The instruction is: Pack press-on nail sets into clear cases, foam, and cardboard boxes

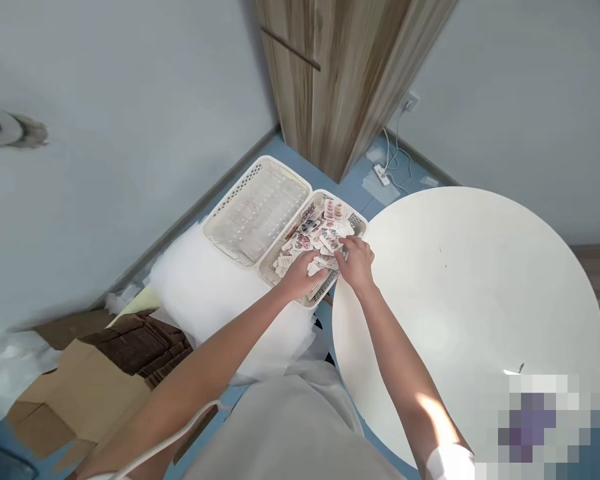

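Observation:
A white plastic basket [356,221] holds a heap of small printed packets [320,233]. Both my hands reach into its near end. My left hand [300,273] lies on the packets with fingers curled around some of them. My right hand [356,261] pinches packets at the basket's near right corner, beside the edge of the round table. A second white basket [230,200] stands right beside it on the left, holding clear wrapped items.
A round white table [470,300] fills the right side. White padding sheets [205,300] lie under the baskets. An open cardboard box [105,380] with brown folded cartons sits at lower left. A wooden cabinet [340,73] and a power strip [381,175] are at the back.

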Motion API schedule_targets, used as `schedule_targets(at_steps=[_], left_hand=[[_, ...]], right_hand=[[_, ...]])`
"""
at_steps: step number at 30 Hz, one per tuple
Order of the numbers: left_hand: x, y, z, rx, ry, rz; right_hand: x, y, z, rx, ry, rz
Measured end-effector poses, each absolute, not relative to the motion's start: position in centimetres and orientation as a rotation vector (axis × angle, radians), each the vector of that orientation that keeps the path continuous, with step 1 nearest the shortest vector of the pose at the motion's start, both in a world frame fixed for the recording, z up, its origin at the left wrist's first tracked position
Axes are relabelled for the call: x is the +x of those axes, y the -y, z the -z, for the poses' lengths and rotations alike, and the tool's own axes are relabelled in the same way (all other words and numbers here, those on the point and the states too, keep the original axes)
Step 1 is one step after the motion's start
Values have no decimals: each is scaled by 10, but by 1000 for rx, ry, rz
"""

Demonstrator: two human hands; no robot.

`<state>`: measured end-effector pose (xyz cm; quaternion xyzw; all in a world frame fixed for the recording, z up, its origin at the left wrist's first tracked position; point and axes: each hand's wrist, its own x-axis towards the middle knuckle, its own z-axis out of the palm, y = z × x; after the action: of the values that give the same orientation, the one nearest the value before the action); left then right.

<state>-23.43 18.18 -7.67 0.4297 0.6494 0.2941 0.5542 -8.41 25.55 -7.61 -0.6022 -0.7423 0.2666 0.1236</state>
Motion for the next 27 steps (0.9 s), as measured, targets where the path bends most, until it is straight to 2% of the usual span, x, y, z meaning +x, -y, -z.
schedule_targets(at_steps=[5,12,27], left_hand=[[-217,-215,101,660,-1422,-825],[-201,-215,110,430,-1356,-898],[-217,-192,74,322,-1386,-1176]], right_hand=[[-96,-265,90,-1790,2380,-600],[-104,-269,100,-1891,2414,-518],[-108,-241,74,-1774,2091,-795]])
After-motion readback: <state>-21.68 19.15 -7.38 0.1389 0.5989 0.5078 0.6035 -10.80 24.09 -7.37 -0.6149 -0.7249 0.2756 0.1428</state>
